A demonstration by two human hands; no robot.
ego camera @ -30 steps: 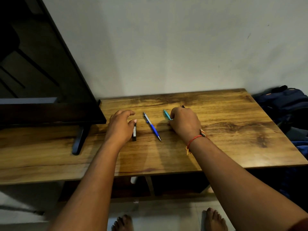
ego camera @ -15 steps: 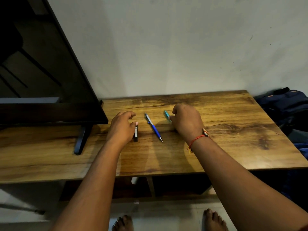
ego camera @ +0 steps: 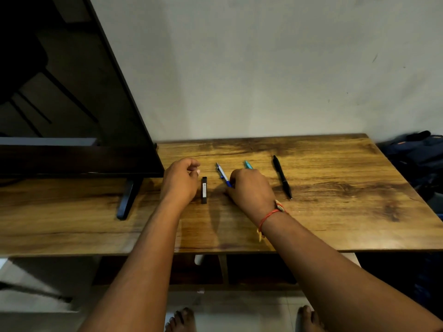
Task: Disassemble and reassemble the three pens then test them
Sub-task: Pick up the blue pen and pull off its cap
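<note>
Three pens lie on the wooden table point(ego camera: 335, 212). The blue and silver pen point(ego camera: 221, 173) is in the middle, and my right hand point(ego camera: 251, 190) curls its fingers down onto its lower half. Only the top end of the teal pen point(ego camera: 248, 164) shows behind that hand. A black pen point(ego camera: 282, 176) lies free to the right. My left hand point(ego camera: 181, 180) rests loosely curled on the table and holds nothing. It sits just left of a small black block point(ego camera: 204, 190).
A large dark screen point(ego camera: 72, 104) on a stand foot point(ego camera: 125, 200) fills the left of the table. A dark blue bag point(ego camera: 417, 156) lies beyond the table's right edge. The wall runs right behind the table. My bare feet show on the floor below.
My right hand has moved left from the teal pen onto the blue pen, which uncovers the black pen on the right. My left hand has stayed by the black block.
</note>
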